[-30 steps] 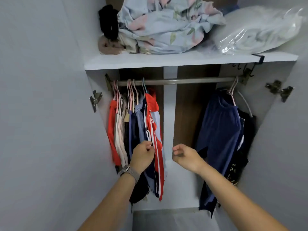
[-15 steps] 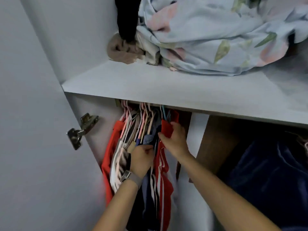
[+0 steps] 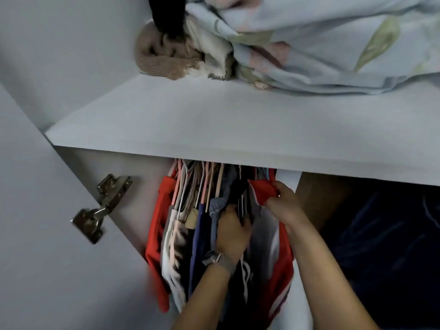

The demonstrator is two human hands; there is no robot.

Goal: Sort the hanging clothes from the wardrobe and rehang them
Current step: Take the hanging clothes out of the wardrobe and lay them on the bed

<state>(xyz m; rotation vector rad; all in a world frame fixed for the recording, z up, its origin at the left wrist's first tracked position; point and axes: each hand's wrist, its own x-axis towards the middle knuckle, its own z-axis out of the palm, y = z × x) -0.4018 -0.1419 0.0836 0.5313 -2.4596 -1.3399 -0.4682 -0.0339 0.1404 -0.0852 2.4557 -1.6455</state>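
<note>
A tight bunch of hanging clothes (image 3: pixel 190 225) in red, white, blue and dark cloth fills the wardrobe's left side under the white shelf (image 3: pixel 214 129). My right hand (image 3: pixel 284 203) pinches the shoulder of a red garment with white stripes (image 3: pixel 263 190) at the bunch's right end. Beside it, my left hand (image 3: pixel 232 232), with a watch on the wrist, is pushed in among the dark garments and grips their cloth. The rail and the hanger hooks are hidden behind the shelf edge.
On the shelf lie a floral blanket (image 3: pixel 321 39), a brown knitted item (image 3: pixel 162 58) and something black (image 3: pixel 169 15). A metal door hinge (image 3: pixel 100 208) sticks out at the left wall. A dark navy garment (image 3: pixel 385 246) hangs at the right.
The view has moved closer and up, so the shelf now hides the rail. My right hand went from empty air onto the red garment's shoulder, and my left hand rose higher into the bunch.
</note>
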